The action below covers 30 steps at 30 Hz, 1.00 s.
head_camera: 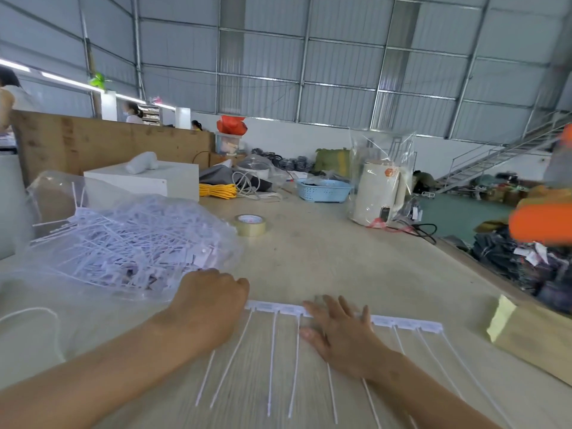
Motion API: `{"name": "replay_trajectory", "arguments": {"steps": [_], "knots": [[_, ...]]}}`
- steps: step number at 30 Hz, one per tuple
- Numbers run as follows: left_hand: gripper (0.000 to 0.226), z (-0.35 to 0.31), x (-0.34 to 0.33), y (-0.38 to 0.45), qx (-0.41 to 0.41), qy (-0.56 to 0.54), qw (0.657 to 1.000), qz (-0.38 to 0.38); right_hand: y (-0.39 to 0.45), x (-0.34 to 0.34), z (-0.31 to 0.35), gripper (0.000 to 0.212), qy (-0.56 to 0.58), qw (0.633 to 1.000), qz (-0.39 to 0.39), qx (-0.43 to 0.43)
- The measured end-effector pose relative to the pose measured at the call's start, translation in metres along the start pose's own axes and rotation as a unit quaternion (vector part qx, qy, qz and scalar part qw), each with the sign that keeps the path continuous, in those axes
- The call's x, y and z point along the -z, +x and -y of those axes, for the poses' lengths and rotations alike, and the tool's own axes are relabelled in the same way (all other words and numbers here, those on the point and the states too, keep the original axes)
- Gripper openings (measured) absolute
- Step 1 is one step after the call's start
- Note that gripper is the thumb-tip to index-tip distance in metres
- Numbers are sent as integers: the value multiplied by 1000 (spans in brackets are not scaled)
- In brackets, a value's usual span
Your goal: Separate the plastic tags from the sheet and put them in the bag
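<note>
Your left hand [213, 300] lies knuckles-up on the bench [325, 258] with its fingers curled under at the left end of the sheet of tags [278, 308]. Whether those fingers actually pinch the end tag is hidden under the hand, so you cannot tell. Your right hand [340, 331] is flat and relaxed, fingers spread, pressing down on the middle of the same sheet and gripping nothing.

The sheet runs as a white strip between your two hands and on past your right hand to its right side. Its thin white tails [272, 360] stretch back toward you, some between your forearms and some under and beyond your right wrist.

The clear bag [130, 243] full of loose white tags sits just beyond and to the left of your left hand, its near edge touching or almost touching your knuckles.

Further ahead of your left hand stands a roll of tape [251, 224]. Well ahead of your right hand are a blue basket [323, 190] and a white kettle [379, 193] wrapped in clear plastic. To the right of your right hand, at the bench's edge, lies a yellowish pad [500, 317].
</note>
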<state>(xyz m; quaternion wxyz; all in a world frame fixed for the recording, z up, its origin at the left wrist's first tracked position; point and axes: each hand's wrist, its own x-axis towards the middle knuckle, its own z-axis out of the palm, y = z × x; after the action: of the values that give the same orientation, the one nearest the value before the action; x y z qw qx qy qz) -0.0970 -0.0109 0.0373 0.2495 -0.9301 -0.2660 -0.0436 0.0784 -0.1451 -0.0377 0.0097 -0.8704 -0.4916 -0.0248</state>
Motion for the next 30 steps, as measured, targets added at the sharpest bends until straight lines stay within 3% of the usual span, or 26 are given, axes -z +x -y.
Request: {"name": "replay_trajectory", "arguments": {"steps": [3, 6, 8, 11, 13, 15, 17, 19, 21, 23, 27, 29, 30], "knots": [[22, 28, -24, 8, -8, -22, 996, -88, 0, -1, -4, 57, 5, 1000, 2, 10], [41, 61, -47, 1, -78, -158, 948, -267, 1, 8, -3, 60, 24, 999, 39, 6], [45, 79, -65, -7, -90, -188, 915, -345, 2, 20, 3, 63, 45, 998, 34, 6], [30, 97, -89, -21, -136, -187, 887, -399, 2, 42, 29, 60, 86, 991, -73, 77], [27, 103, -98, -28, -153, -150, 891, -401, 0, 53, 59, 53, 111, 964, -171, 171], [38, 103, -99, -30, -110, -115, 907, -390, 2, 61, 90, 54, 80, 917, -281, 270], [42, 102, -95, -31, -49, -123, 926, -353, 8, 67, 118, 55, -9, 886, -325, 330], [36, 102, -94, -35, -36, -142, 952, -270, 15, 75, 139, 56, -96, 884, -327, 320], [33, 105, -94, -41, -39, -176, 975, -126, 25, 79, 148, 57, -170, 889, -304, 296], [29, 106, -101, -50, -51, -192, 979, -37, 36, 76, 147, 50, -201, 901, -264, 278], [45, 120, -108, -54, -14, -315, 946, -83, 37, 78, 128, 26, -190, 935, -184, 238], [47, 140, -118, -49, 24, -411, 910, -50, 34, 76, 122, 23, -178, 939, -180, 233], [45, 154, -124, -45, 45, -488, 872, -4, 33, 76, 121, 22, -170, 939, -185, 233]]}}
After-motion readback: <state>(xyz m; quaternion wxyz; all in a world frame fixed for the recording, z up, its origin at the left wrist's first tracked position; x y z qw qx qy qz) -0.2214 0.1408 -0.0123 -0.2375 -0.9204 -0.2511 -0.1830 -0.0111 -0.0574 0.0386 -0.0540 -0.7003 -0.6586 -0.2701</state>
